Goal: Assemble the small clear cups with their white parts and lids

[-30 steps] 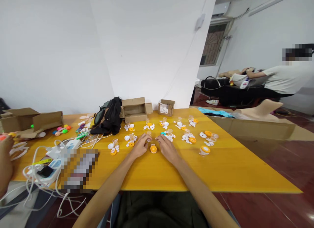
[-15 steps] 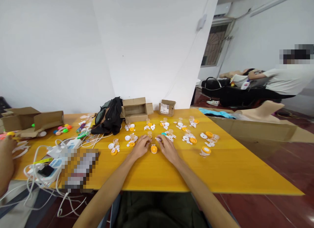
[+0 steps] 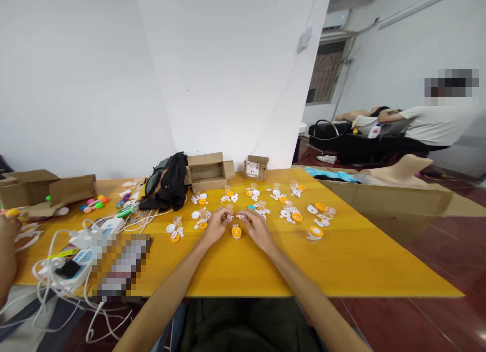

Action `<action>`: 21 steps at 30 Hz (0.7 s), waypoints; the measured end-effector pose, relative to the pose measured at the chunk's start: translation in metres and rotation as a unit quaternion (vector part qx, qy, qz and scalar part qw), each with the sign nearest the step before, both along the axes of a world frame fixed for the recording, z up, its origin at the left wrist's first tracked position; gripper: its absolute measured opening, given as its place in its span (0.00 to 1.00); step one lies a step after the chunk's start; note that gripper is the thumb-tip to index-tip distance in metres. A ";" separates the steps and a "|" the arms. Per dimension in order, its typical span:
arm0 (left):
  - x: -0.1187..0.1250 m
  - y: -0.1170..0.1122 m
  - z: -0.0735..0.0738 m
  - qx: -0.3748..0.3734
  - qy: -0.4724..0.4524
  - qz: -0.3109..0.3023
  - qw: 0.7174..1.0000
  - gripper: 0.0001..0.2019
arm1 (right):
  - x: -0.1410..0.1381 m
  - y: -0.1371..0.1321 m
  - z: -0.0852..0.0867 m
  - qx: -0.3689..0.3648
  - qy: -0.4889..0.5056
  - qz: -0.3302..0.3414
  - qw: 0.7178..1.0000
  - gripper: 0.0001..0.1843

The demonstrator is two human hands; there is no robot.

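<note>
My left hand [image 3: 215, 225] and my right hand [image 3: 256, 228] rest on the yellow table [image 3: 341, 261], fingertips drawn toward each other. Each pinches small white spotted pieces near a small clear cup [image 3: 230, 209]. An orange round lid [image 3: 236, 232] lies on the table between the two hands, just below the fingertips. Around them lie several groups of orange lids, white discs, clear cups and spotted pieces [image 3: 288, 214]. What exactly the fingers grip is too small to name.
A black bag [image 3: 167, 182] and open cardboard boxes [image 3: 207, 170] stand at the table's back. White cables and chargers [image 3: 68, 251] lie at left, near another person's hand [image 3: 7, 246]. A seated person [image 3: 429, 124] is at the far right. A large cardboard sheet [image 3: 398, 195] lies right of the table.
Both hands have edged slightly forward and closer together over the small pieces. The view has shifted a little; the orange lid stays between the hands.
</note>
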State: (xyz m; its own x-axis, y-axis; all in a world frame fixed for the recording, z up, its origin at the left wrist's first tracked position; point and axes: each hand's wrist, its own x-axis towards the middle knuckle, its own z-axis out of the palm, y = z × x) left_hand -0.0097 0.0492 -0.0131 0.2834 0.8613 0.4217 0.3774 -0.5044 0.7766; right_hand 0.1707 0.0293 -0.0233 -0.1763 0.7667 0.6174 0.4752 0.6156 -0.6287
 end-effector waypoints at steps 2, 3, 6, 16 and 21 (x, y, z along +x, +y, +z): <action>0.001 0.001 0.000 -0.026 -0.033 -0.016 0.999 0.07 | -0.001 0.001 0.000 -0.009 0.012 0.005 1.000 0.15; 0.001 0.001 0.000 -0.039 -0.046 -0.023 0.998 0.07 | -0.001 0.001 -0.001 -0.017 0.021 0.008 1.000 0.15; 0.002 0.001 0.000 -0.062 -0.067 -0.037 0.995 0.08 | -0.004 0.003 -0.004 -0.050 0.058 0.023 0.997 0.13; 0.002 0.000 0.002 -0.105 -0.120 -0.070 0.985 0.08 | -0.001 0.009 -0.005 -0.178 0.209 0.128 0.953 0.10; 0.002 0.001 0.002 -0.128 -0.159 -0.061 0.977 0.10 | -0.001 0.008 -0.002 -0.205 0.237 0.149 0.938 0.15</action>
State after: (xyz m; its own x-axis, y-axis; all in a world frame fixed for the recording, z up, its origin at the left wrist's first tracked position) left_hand -0.0076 0.0499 -0.0107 0.2806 0.9181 0.2798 0.0455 -0.3039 0.9516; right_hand 0.1696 0.0376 -0.0256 -0.2016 0.9172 0.3438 -0.0715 0.3362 -0.9391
